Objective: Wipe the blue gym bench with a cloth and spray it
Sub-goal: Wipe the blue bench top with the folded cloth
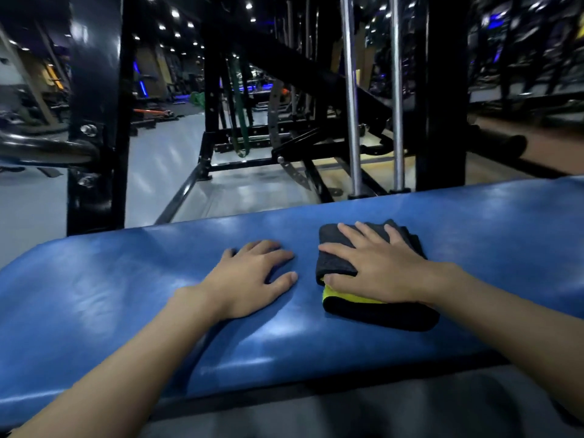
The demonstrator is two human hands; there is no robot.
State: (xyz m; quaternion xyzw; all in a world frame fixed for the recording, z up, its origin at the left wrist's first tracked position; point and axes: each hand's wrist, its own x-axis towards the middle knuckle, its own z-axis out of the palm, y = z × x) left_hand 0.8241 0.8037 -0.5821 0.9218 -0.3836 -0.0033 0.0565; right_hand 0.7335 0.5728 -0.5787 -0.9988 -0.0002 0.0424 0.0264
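Head view | left hand (252, 276) flat, fingers spread on blue bench (110, 289) | right hand (376, 267) flat, pressing folded black-and-yellow cloth (379, 308) onto bench, holding nothing

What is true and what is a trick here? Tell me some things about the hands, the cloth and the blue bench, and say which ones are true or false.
1. The right hand lies spread on top of the folded cloth. True.
2. The cloth is red all over. False: it is dark, with a yellow layer showing at its edge.
3. The left hand rests on the bare blue gym bench, beside the cloth. True.
4. The left hand holds a spray bottle. False: it holds nothing, and no spray bottle is in view.
5. Two shiny metal rods stand upright behind the bench. True.
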